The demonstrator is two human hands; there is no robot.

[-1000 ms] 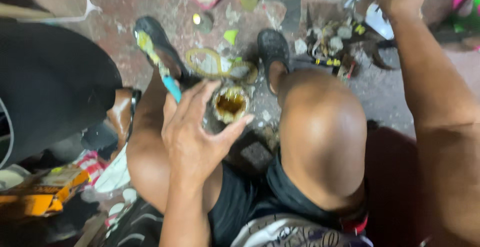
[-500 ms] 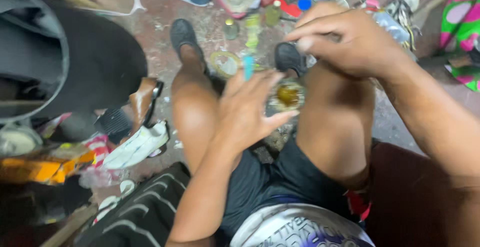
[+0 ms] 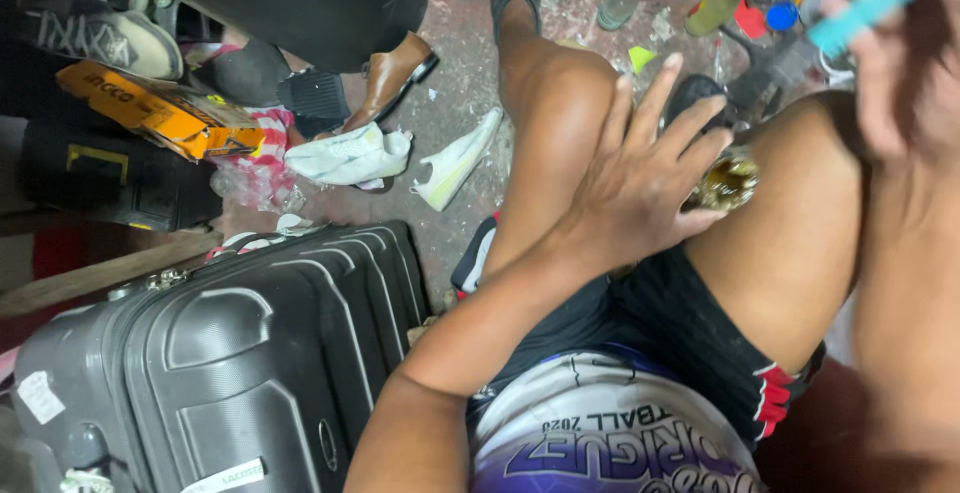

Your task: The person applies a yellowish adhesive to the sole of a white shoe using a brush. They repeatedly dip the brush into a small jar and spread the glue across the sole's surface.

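Largest beside us is the dark grey hard-shell suitcase (image 3: 250, 353), standing on the floor (image 3: 450, 83) at our left, where scattered shoes include a white sneaker (image 3: 458, 160) and a brown leather shoe (image 3: 392, 71). We sit with our knees raised, which makes a cradle for the small round open tin of amber glue (image 3: 728, 181) between them. Our left hand (image 3: 640, 183) spreads wide over the tin's near side, fingers splayed to steady it. Our right hand (image 3: 900, 63), raised at the upper right, pinches a thin turquoise stick (image 3: 875, 1), clear of the tin.
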